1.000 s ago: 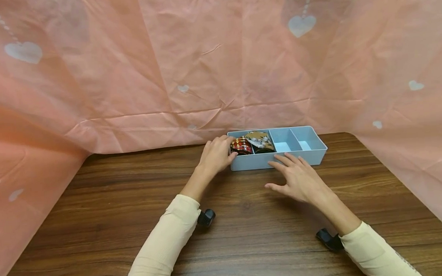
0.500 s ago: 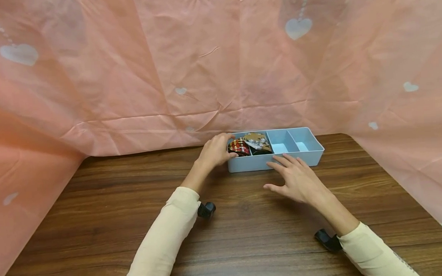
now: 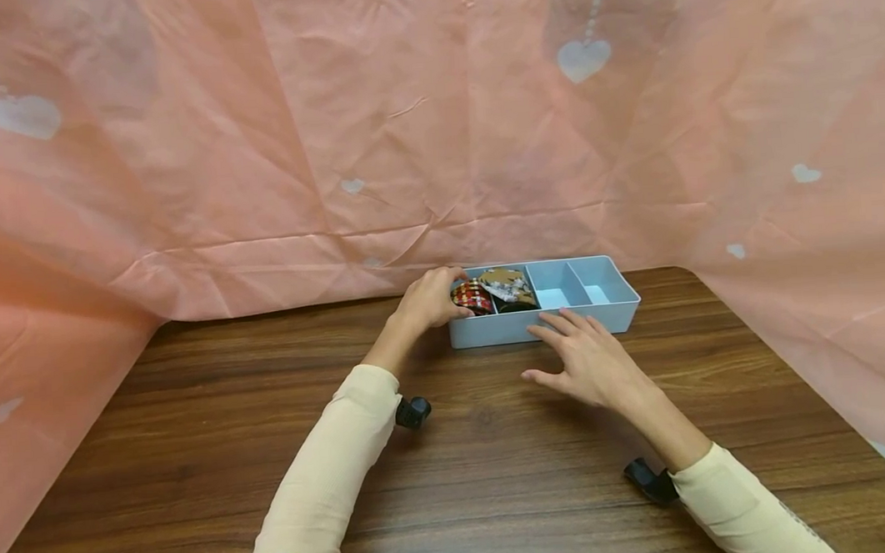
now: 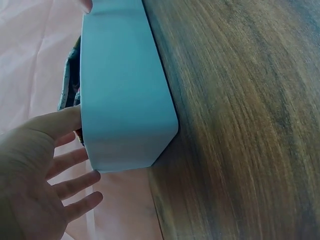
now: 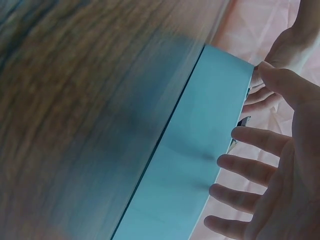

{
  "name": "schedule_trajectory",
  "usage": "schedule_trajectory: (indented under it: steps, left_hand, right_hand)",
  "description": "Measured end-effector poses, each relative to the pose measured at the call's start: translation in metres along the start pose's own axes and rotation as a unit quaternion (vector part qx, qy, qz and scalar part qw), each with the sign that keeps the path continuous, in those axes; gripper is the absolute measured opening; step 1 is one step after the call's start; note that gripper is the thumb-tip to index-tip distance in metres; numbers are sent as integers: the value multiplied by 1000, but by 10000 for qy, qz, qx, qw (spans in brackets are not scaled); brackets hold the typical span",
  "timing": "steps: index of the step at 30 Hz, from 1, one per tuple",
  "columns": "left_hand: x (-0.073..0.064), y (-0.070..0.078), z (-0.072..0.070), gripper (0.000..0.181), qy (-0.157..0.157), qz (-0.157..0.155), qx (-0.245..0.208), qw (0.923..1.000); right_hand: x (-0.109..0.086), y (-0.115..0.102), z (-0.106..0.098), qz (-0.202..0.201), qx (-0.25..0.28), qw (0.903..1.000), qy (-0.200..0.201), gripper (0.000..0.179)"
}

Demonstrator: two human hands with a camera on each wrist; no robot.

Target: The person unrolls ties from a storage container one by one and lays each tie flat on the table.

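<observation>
A light-blue box with several compartments stands along the table's back edge. In its left-end compartment sits a rolled red checked cloth. A brown and white patterned cloth fills the one beside it. My left hand is at the box's left end, thumb over the front rim beside the checked roll; in the left wrist view its other fingers spread loosely past the end wall. Its contact with the roll is partly hidden. My right hand has its fingers spread, tips at the upper front wall.
The brown wood-grain table spreads in front of the box. Pink cloth with white hearts hangs behind and at both sides. Each wrist carries a small black camera mount. Two compartments at the right end show their pale floors.
The whole scene shifts slightly left as the head view turns. Both hands keep nearly the same places at the box. The checked roll appears to sit marginally differently beside the left thumb.
</observation>
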State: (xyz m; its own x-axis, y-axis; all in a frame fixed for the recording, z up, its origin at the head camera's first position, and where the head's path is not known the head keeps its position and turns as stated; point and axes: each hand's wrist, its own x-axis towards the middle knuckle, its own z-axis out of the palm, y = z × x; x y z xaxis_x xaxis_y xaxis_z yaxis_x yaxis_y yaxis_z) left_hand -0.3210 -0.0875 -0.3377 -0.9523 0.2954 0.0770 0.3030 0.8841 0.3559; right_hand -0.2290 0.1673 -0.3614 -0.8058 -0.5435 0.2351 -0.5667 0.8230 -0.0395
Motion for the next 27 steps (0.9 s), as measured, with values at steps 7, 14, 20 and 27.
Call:
schedule_trajectory:
  steps: [7, 14, 20, 27]
  left_hand:
    - [2, -1, 2, 64, -44, -9, 14, 10000]
    - [3, -1, 5, 63, -27, -10, 67, 10000]
    - [6, -1, 6, 62, -51, -47, 118, 9999]
    - [11, -3, 8, 64, -137, -120, 128, 9998]
  right_hand:
    - [0, -1, 1, 17, 4, 10000, 30, 69]
    - [-1, -2, 1, 35, -9, 10000, 3, 69]
    - [0, -2, 0, 51, -6, 10000, 1, 68]
    - [0, -3, 0, 63, -35, 10000, -27, 69]
